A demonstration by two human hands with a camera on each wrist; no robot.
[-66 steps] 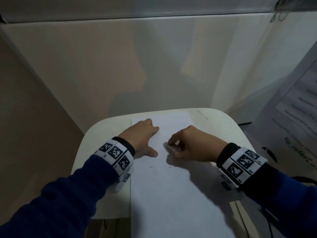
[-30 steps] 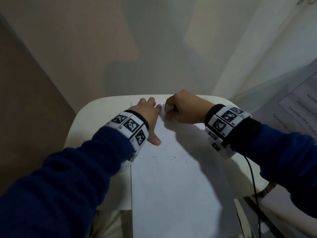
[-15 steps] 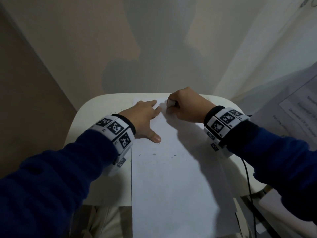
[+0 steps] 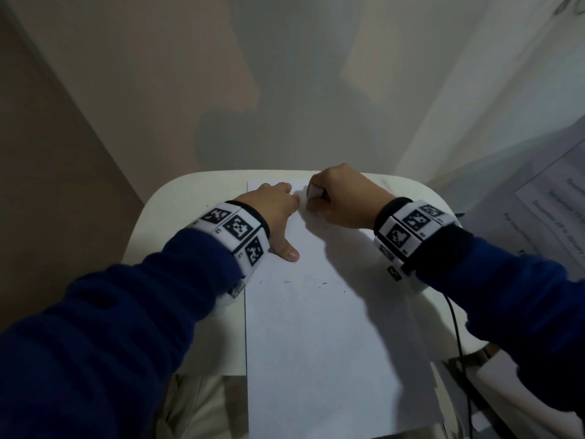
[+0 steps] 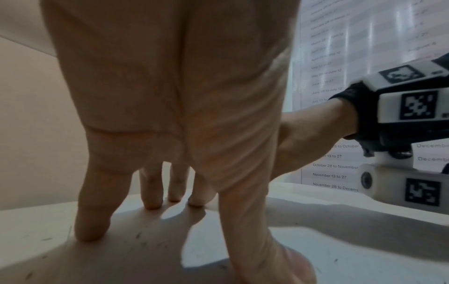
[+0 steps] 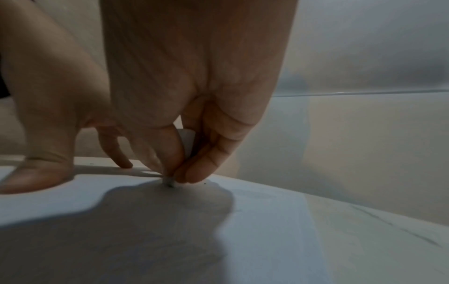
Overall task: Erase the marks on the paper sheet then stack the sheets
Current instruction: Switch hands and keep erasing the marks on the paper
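Observation:
A white paper sheet (image 4: 316,327) lies lengthwise on a small white table (image 4: 190,210) and hangs over its near edge. My left hand (image 4: 272,213) presses flat on the sheet's far left part, fingers straight (image 5: 92,211). My right hand (image 4: 342,201) pinches a small white eraser (image 4: 314,192) and holds its tip down on the paper near the far edge. In the right wrist view the eraser (image 6: 187,142) sits between thumb and fingertips, its worn tip touching the paper (image 6: 267,230). Dark eraser crumbs (image 4: 321,284) dot the sheet's middle.
The table stands in a corner of pale walls (image 4: 158,90). A printed notice (image 4: 554,210) hangs on the right. A black cable (image 4: 456,327) drops past the table's right edge. My legs in light trousers (image 4: 202,407) show under the overhanging sheet.
Over the last two seconds both hands moved from the sheet's middle to its far end. Since half a second ago the right hand and eraser shifted only slightly.

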